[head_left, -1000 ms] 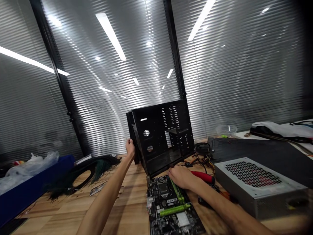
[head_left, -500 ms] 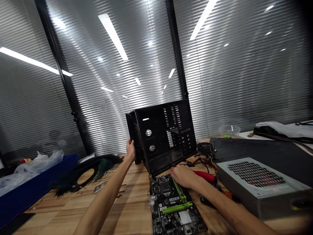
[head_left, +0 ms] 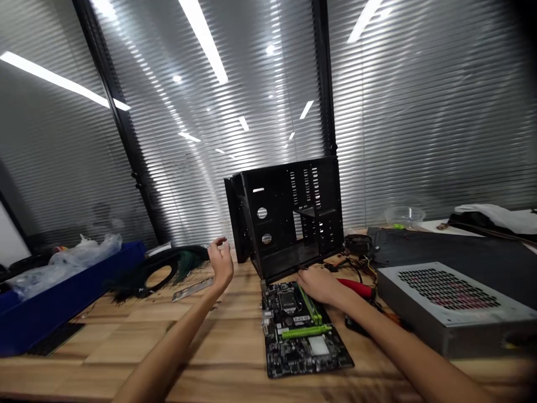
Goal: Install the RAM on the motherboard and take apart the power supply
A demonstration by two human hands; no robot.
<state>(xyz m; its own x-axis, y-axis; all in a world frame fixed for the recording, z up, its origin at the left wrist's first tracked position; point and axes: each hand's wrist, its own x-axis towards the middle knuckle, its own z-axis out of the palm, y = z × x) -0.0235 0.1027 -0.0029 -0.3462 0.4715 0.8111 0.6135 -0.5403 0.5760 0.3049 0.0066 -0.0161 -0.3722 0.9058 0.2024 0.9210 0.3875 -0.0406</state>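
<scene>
Motherboard (head_left: 293,358) is laid flat on the wooden table (head_left: 226,341), near side of the open black case (head_left: 274,224), its far edge just beside the case base. Right hand (head_left: 321,284) is held low over the board's far right corner, by one green slot (head_left: 310,306); fingers bent, tips hidden, so whether board or case is pinched cannot be told. Left hand (head_left: 221,263) is raised left of the case, apart from it; fingers loosely curled, nothing seen held.

For good handling, the board should be gripped by its edges, with the CPU socket (head_left: 288,301) and slots left untouched. Both hands are better used if it is lifted, so that it is kept level and not flexed. Scraping against the case's metal lip should be avoided. Clearance should be kept on the right, where the red handle (head_left: 356,287) and loose cables (head_left: 367,267) are crowded close to the right hand.
</scene>
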